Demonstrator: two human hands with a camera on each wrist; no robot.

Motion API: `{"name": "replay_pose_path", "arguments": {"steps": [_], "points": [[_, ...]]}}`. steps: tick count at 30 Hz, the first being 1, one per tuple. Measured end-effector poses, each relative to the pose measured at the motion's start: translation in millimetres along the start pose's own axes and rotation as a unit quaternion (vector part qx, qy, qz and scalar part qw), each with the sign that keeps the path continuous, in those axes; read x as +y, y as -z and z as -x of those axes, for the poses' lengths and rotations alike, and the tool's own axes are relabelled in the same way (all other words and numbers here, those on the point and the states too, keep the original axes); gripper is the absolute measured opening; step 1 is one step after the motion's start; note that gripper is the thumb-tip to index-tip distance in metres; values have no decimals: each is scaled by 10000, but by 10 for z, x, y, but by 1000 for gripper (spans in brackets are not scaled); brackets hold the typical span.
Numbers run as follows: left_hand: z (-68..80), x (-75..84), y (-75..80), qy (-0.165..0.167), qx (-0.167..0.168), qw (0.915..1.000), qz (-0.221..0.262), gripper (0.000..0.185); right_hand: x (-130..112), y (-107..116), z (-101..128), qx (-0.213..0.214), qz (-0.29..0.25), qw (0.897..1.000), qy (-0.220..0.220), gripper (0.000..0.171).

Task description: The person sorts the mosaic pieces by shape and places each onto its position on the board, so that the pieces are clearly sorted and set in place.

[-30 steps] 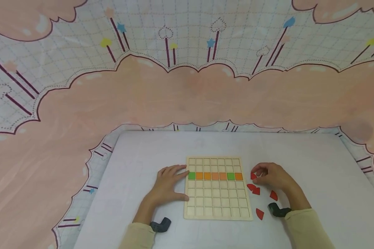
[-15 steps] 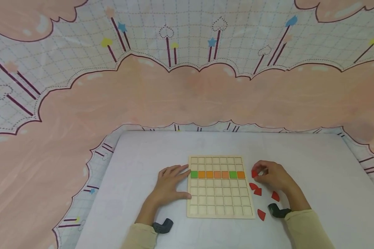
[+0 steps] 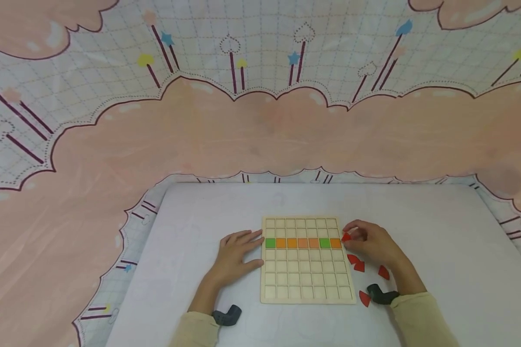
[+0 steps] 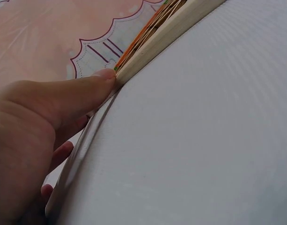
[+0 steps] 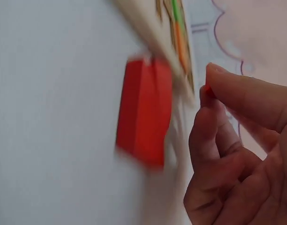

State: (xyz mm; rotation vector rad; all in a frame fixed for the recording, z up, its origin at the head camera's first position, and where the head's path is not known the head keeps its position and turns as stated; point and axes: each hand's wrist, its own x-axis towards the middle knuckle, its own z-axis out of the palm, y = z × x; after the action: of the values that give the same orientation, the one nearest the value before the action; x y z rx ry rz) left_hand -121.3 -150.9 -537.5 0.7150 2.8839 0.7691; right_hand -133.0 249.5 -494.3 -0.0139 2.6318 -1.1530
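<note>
Light is soft, even and bright, casting only faint shadows beneath the hands; the head view is sharp at centre yet bows the backdrop at its edges; the right wrist view smears a red piece (image 5: 144,112) with motion blur; the left wrist view is soft up close.

The right wrist view is blurred: the red pieces (image 5: 144,112) at 9 o'clock of the right hand (image 5: 237,159) smear into one block. The pinched red piece (image 5: 208,90) is mostly hidden by fingertips. In the left wrist view, the wooden board (image 4: 166,35) is cut off at 12 o'clock.
</note>
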Motion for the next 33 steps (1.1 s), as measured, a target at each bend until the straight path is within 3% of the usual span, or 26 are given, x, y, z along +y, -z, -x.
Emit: {"name": "replay_pose_path", "arguments": {"steps": [13,20,25,33], "points": [[-14,-8,19,-9,-31,10000,-2,65,-442,-359,-145,-569,-456,9902,1192,18],[-8,-8,25,19,-19,10000,58,65,-649,-606,-215,-927,-858,9838,1271,10],[2,-4,22,67,-59,9999,68,67,-768,-749,-248,-971,-712,9829,1395,9],[8,7,22,21,-45,9999,89,66,-935,-963,-272,-906,-746,9878,1021,7]]}}
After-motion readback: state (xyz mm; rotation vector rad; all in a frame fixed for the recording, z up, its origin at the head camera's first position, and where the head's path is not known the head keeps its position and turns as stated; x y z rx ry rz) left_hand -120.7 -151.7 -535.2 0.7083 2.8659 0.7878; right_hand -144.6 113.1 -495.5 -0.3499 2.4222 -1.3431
